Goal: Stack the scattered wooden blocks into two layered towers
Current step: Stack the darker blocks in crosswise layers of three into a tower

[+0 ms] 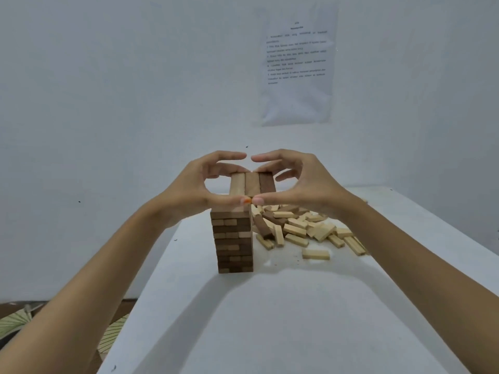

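**A:** Tower (233, 238) stands left of middle on the table (270, 333). Which step is this?

**B:** Squaring its top row (252, 184), I'd say. The left hand (189, 184) and right hand (305, 182) both curl round those three blocks, thumbs pinching the near ends and fingers arched over the far ends.

**A:** Next?

**B:** Let go gently, then reach right to the pile (305, 228). A second tower isn't begun.

**A:** Obstacles?

**B:** The pile crowds the tower's right side, and a stray block (315, 254) lies nearer. A paper sheet (298, 66) hangs on the wall (108, 90).
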`<state>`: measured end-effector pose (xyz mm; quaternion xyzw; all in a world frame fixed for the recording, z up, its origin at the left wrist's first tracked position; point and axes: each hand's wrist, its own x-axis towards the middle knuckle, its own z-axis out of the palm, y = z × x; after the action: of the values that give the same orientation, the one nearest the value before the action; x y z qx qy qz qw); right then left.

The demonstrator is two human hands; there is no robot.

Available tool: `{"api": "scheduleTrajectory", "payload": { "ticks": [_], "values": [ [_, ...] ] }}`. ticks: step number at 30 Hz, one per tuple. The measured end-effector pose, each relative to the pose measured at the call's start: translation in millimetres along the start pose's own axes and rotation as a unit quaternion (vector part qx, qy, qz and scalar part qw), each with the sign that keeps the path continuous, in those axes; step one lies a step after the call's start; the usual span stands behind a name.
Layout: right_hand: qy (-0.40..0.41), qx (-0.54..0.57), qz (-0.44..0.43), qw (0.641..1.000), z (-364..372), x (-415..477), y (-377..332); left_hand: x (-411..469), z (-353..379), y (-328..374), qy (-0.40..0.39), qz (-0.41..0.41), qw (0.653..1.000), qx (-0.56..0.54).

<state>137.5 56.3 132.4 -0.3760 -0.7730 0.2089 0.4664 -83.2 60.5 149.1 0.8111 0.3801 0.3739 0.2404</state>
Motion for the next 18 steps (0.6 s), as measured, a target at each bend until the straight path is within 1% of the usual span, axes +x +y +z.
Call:
{"api": "scheduleTrajectory", "payload": {
  "ticks": [5,10,18],
  "values": [
    [-0.01,-0.006,0.019,1.0,23.6,26.1,9.0,8.8,-22.2,-24.4,-0.019,-0.037,0.999,0.002],
    [-0.031,-0.003,0.046,0.998,40.4,32.8,24.4,10.7,-23.7,-49.0,-0.04,-0.065,0.997,-0.006],
    [-0.042,-0.005,0.072,0.996,45.2,29.9,32.9,12.3,-18.3,-67.8,-0.057,-0.071,0.996,-0.019]
  ]
}}
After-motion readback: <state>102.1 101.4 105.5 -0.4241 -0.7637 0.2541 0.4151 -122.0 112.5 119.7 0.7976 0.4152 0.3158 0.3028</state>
